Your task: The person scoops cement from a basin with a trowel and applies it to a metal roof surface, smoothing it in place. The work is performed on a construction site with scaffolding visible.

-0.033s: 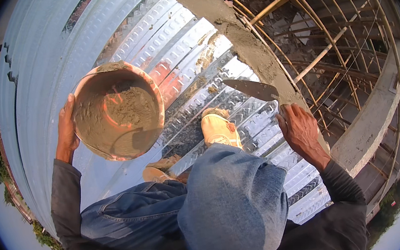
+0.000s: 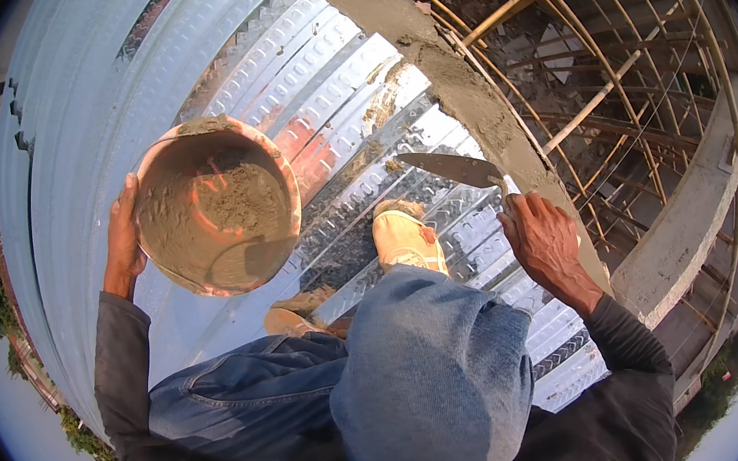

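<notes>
My left hand [image 2: 124, 236] grips the left rim of a round, mortar-smeared bucket [image 2: 287, 162], tilted so that its mouth faces me. Wet grey mortar [image 2: 247, 194] coats the inside and is heaped toward the middle. In my right hand [image 2: 545, 242] is a pointed trowel [image 2: 451, 167], my fingers closed around its handle. The blade points left, over the metal decking and apart from the bucket. Just beyond my right hand runs a strip of grey mortar [image 2: 474, 109] along the decking's edge.
Ribbed metal decking [image 2: 188, 78] lies underfoot, with my tan shoe [image 2: 406, 240] on it. On the right, past the mortar strip, the deck drops off to bamboo scaffolding [image 2: 615, 75] and a concrete beam [image 2: 695, 257].
My right hand and the trowel have shifted slightly left, toward the bucket. My left hand and the bucket have hardly moved.
</notes>
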The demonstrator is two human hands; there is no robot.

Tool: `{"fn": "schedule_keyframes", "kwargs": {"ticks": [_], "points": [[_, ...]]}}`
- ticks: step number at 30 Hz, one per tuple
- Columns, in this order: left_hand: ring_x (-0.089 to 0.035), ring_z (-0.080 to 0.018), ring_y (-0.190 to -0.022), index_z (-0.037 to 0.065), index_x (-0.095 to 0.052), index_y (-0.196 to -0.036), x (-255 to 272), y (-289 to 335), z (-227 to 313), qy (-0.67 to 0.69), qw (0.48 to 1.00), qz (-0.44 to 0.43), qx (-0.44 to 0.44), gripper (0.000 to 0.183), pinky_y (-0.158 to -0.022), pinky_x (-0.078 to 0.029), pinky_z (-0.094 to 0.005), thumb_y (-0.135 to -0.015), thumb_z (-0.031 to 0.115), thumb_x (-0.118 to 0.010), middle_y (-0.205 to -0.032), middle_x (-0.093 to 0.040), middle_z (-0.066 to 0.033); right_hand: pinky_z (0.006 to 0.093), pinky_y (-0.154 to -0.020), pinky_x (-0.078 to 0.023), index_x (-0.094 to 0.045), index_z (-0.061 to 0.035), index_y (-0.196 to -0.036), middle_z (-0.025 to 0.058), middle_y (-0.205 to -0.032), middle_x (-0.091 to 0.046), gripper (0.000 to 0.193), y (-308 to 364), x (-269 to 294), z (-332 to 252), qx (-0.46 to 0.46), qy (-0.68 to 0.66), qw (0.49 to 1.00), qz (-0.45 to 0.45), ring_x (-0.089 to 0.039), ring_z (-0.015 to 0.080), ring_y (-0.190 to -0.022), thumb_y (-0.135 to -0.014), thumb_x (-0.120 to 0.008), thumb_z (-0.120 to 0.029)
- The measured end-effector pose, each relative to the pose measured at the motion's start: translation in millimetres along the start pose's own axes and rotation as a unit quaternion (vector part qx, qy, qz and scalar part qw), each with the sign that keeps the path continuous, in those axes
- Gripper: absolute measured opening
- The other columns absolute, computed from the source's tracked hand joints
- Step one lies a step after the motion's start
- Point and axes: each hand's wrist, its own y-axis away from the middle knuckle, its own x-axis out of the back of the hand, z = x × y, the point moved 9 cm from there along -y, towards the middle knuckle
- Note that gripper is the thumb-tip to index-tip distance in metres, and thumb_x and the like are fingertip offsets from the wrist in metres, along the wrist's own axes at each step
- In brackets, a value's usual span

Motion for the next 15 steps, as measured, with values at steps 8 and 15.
{"fn": "schedule_keyframes", "kwargs": {"ticks": [8,15], "points": [[-0.069,-0.0189,-0.126,-0.001,-0.058,-0.153,27.3,-7.0,-32.0,0.048,0.999,0.019,-0.009,0.071,-0.105,-0.058,-0.0377,-0.113,0.058,-0.056,-0.141,-0.07,-0.0113,0.0486,-0.08,-0.051,-0.065,-0.0084,-0.116,0.0108,-0.097,-0.062,0.025,-46.4,3.8,-12.5,0.013,0.042,0.998,0.053,-0.068,0.0319,-0.092,-0.105,-0.068,-0.031],[-0.071,-0.0152,-0.107,0.0,-0.072,-0.135,62.3,-2.5,-70.4,-0.077,0.995,0.063,0.017,0.058,-0.094,-0.057,-0.0334,-0.102,0.047,-0.079,-0.12,-0.076,-0.0063,0.0484,-0.083,-0.053,-0.065,-0.0019,-0.13,0.0164,-0.106,-0.063,0.036,-29.7,14.3,-24.9,-0.031,-0.043,0.997,0.063,-0.066,0.0366,-0.098,-0.103,-0.073,-0.026]]}}
